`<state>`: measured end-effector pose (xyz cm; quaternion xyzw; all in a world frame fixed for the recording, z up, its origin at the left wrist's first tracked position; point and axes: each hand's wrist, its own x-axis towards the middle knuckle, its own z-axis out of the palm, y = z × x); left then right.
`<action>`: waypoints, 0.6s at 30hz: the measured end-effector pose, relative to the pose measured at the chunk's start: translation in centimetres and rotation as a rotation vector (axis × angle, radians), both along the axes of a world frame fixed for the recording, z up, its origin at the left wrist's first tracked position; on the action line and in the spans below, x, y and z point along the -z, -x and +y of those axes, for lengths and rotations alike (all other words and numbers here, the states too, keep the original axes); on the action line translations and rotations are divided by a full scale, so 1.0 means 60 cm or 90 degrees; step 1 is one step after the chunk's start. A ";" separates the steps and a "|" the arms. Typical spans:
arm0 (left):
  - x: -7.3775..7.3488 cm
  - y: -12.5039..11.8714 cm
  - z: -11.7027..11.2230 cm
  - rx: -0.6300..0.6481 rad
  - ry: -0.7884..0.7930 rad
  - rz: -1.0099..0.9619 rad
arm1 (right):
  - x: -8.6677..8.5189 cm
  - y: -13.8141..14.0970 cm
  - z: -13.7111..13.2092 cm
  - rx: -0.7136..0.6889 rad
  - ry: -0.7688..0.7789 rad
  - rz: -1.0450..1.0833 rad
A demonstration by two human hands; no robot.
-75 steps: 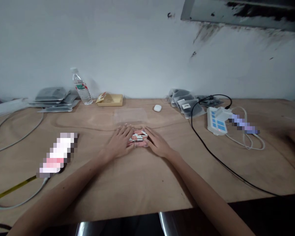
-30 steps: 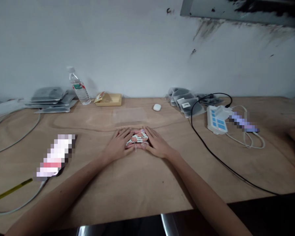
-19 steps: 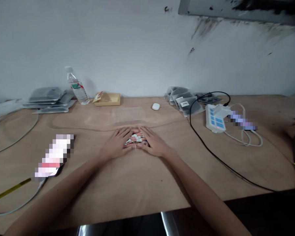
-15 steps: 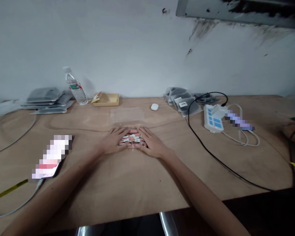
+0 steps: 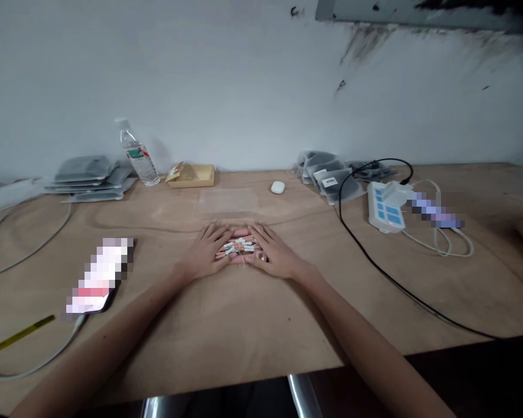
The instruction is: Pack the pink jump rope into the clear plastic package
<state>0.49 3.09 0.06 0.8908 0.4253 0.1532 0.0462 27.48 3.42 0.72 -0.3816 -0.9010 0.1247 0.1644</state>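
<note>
Between my two hands, on the wooden table, lies a small pink item (image 5: 241, 233) with several thin white and orange-pink strips (image 5: 239, 247) across its middle. I cannot make out what kind of thing it is. My left hand (image 5: 208, 251) rests flat over its left end, fingers stretched out and slightly spread, thumb along the near edge. Over the right end lies my right hand (image 5: 275, 251), also flat with stretched fingers. A small clear, shiny piece (image 5: 260, 255) shows beside the right thumb. Both ends of the pink item are hidden beneath the hands.
Behind my hands lies a clear plastic sheet (image 5: 229, 201). Along the wall are grey pouches (image 5: 85, 174), a water bottle (image 5: 142, 159), a yellow box (image 5: 196, 176) and a white case (image 5: 278, 187). A phone (image 5: 100, 278) lies left; a power strip (image 5: 384, 212) and black cable (image 5: 366, 252) lie right.
The view has shifted slightly, so everything appears a little further right. Both hands stay laid over the ends of the pink item, with hardly any movement.
</note>
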 end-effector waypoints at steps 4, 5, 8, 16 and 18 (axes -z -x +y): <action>0.000 -0.005 -0.004 -0.002 -0.042 -0.016 | -0.003 -0.001 -0.001 0.006 0.012 0.005; 0.001 -0.006 -0.004 -0.003 -0.054 -0.022 | -0.003 -0.001 -0.001 0.009 0.013 0.007; 0.002 -0.008 -0.005 0.004 -0.060 -0.037 | 0.000 0.001 -0.001 0.008 0.017 0.021; -0.002 -0.023 -0.015 0.049 -0.008 -0.051 | 0.009 -0.002 0.001 -0.007 0.015 0.050; -0.005 -0.024 -0.015 0.048 -0.003 -0.054 | 0.006 -0.004 0.000 0.004 0.015 0.042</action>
